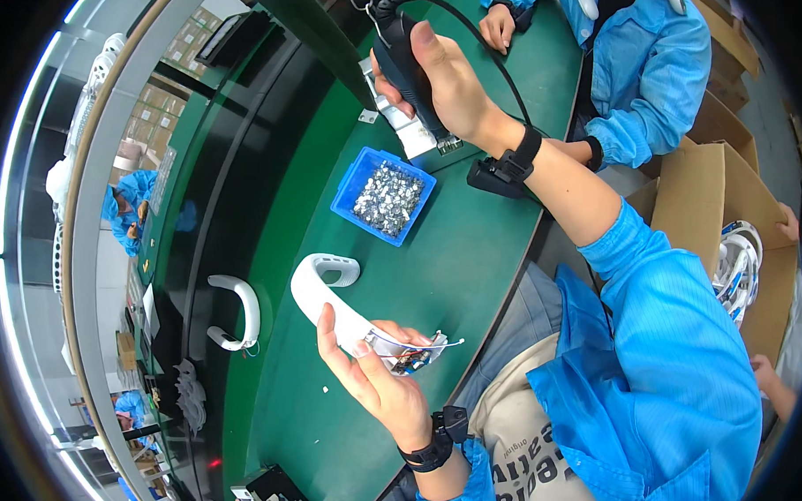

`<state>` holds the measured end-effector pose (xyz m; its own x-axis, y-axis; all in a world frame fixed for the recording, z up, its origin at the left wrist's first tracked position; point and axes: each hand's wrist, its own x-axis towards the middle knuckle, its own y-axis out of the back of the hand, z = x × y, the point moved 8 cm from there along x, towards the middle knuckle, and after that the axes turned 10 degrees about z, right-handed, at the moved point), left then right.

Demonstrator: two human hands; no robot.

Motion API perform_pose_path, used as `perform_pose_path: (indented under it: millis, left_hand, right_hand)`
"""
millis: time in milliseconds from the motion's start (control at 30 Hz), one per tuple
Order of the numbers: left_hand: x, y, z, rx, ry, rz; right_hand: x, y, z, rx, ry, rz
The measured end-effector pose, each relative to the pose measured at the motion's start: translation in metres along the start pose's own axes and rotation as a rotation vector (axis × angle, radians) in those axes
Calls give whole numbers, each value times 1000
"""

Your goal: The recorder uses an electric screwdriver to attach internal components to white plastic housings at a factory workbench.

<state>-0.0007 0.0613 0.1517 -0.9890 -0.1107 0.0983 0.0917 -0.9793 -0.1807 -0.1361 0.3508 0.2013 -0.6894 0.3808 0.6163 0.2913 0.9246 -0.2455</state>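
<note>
My left hand grips a white curved neck fan shell, fingers along its lower end. At that end the shell is open, and a small circuit board with coloured wires shows beside my fingers. High above the bench, my right hand is wrapped round a black electric screwdriver. It hangs from a metal hook, with a black cord at its top. The screwdriver's lower end is apart from the shell, near a silver metal fixture. A blue bin full of small metal screws stands between the two hands.
Another white curved shell lies on the far side of the green bench. A co-worker in a blue smock sits at the upper right. Cardboard boxes, one holding white parts, stand to my right. A black box is at the lower left.
</note>
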Motion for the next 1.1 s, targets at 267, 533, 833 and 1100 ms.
perform_pose_path:
  millis: [267, 533, 833, 1100]
  left_hand:
    - [-2, 6, -3, -14, 10, -8]
    - [-2, 4, -6, -10, -5, -46]
    - [-3, 6, 7, 127, -118, -18]
    - [-4, 20, -8, 89, -30, 32]
  right_hand:
    - [-21, -19, -46, 406, -165, -3]
    - [-44, -97, -133, 818, -363, -71]
    - [-74, -143, -132, 711, -415, -210]
    - [-79, -163, -131, 614, -411, -301]
